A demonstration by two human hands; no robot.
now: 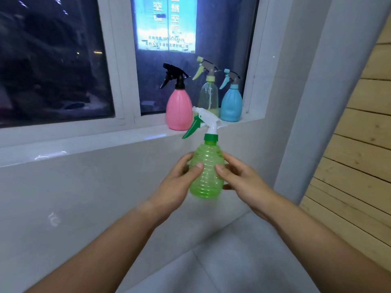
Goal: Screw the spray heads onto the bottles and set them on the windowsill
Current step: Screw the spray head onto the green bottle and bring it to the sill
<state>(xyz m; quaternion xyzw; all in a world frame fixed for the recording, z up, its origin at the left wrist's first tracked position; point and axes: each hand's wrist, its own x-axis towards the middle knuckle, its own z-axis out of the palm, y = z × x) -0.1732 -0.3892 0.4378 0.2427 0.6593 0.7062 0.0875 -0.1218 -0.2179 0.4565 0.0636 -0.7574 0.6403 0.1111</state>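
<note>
nearest to me i count two hands, both on one bottle. my left hand point(179, 182) curls around the left side of the green bottle point(206, 172), thumb pressed on its front; my right hand point(239, 178) does the same on the right side, fingers half closed round the ribbed body. the bottle is upright in the air, below and in front of the windowsill point(84, 144), not touching it. it is see-through and i can make out no liquid in it. on its neck sits a white spray head point(208, 119) with a green trigger and a green collar — the trigger points left.

farther off, three more bottles stand on the sill, at its right end, close together in a row: a pink bottle point(178, 108) with a black head, a clear bottle point(208, 96) with a pale green and grey head, its dip tube showing inside, and a blue bottle point(231, 104) with a light blue and grey head. the held spray head overlaps the foot of the clear one from my view.

behind them is the dark window point(53, 60) with a lit sign point(166, 24) beyond the glass — and to the right a wooden slat wall point(359, 144).
</note>
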